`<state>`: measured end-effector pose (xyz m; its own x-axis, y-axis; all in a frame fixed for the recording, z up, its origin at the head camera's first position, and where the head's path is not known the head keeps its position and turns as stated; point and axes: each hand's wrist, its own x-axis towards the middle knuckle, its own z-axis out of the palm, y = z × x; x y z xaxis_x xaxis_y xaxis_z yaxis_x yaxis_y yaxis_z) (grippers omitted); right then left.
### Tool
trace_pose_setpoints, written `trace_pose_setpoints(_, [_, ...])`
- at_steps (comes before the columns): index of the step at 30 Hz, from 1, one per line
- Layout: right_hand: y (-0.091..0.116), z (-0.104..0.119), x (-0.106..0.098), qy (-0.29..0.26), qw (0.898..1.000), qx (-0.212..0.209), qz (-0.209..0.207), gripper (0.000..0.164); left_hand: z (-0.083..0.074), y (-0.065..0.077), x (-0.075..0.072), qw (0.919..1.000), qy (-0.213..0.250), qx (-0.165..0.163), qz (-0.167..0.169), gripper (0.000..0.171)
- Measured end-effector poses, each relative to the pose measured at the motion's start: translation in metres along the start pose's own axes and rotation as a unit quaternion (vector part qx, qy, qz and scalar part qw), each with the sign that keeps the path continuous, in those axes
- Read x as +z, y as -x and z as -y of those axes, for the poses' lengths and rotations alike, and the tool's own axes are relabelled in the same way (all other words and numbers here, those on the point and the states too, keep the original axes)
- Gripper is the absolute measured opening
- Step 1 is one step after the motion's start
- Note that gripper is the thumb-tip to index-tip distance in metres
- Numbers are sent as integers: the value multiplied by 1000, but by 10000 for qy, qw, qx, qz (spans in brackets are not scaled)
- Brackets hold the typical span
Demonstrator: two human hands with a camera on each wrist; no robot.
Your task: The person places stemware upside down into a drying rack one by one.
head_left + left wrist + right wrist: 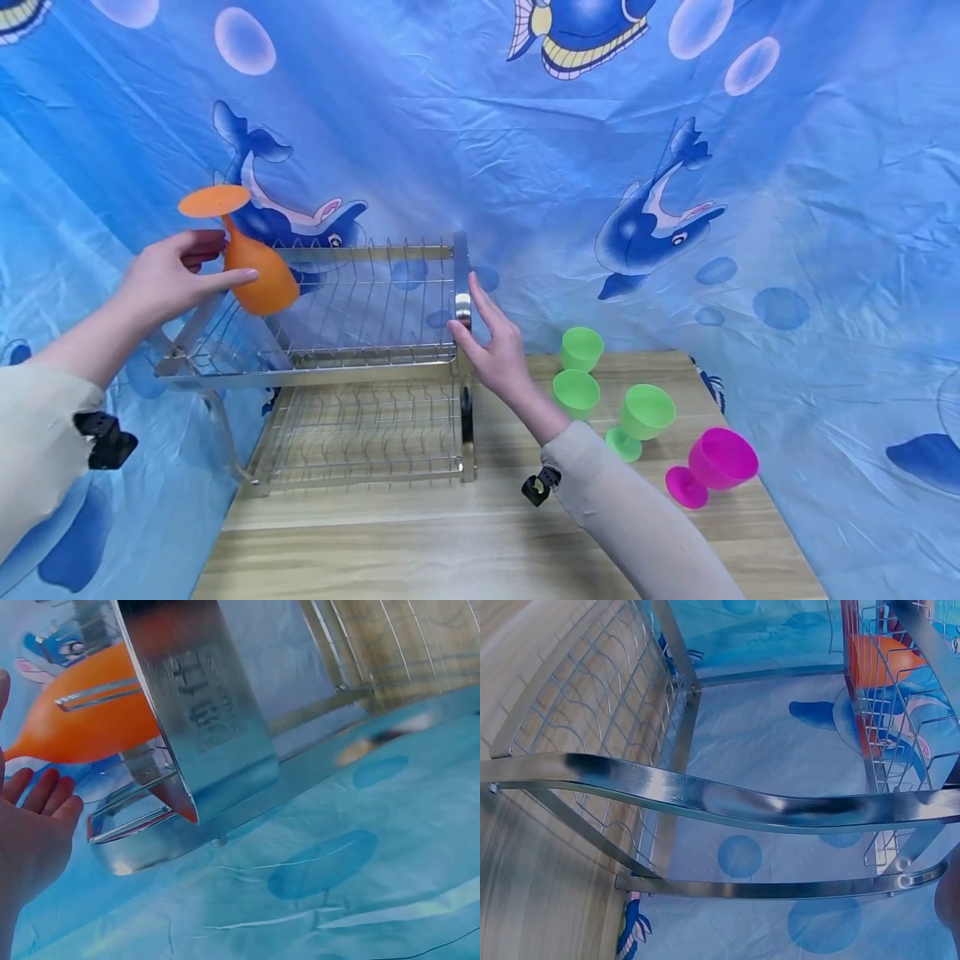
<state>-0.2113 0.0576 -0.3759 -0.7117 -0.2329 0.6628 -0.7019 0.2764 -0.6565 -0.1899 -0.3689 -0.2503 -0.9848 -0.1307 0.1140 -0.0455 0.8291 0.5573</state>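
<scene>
An orange goblet (262, 271) is tilted with its foot up and its bowl down over the left end of the two-tier metal dish rack (390, 371). My left hand (176, 271) holds it, thumb against the bowl and fingers by the stem. Its bowl is partly behind the rack's end plate (206, 697) in the left wrist view. At the rack's other end, my right hand (497, 350) grips the side rail of the upper tier between thumb and fingers. Only a sliver of that hand (949, 900) shows in the right wrist view.
Right of the rack, three green goblets (648, 412) and a magenta goblet (723, 458) stand on the wooden table (390, 542). A blue curtain (450, 150) printed with sea animals hangs behind and at both sides.
</scene>
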Motion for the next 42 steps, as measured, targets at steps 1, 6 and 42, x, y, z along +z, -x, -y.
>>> trace_pose_setpoints(1, [0, 0, 0, -9, 10000, -13, -11, 71, 0, 4, -1, 10000, 81, -16, -2, 107])
trace_pose_setpoints(6, [0, -1, 0, -2, 10000, 5, -26, 72, -5, 30, -1, 9997, 253, -5, -71, 103])
trace_pose_setpoints(42, [45, -26, -80, 345, 9964, 596, 491, 84, -20, 183, 67, 9885, 128, 1453, -411, 96])
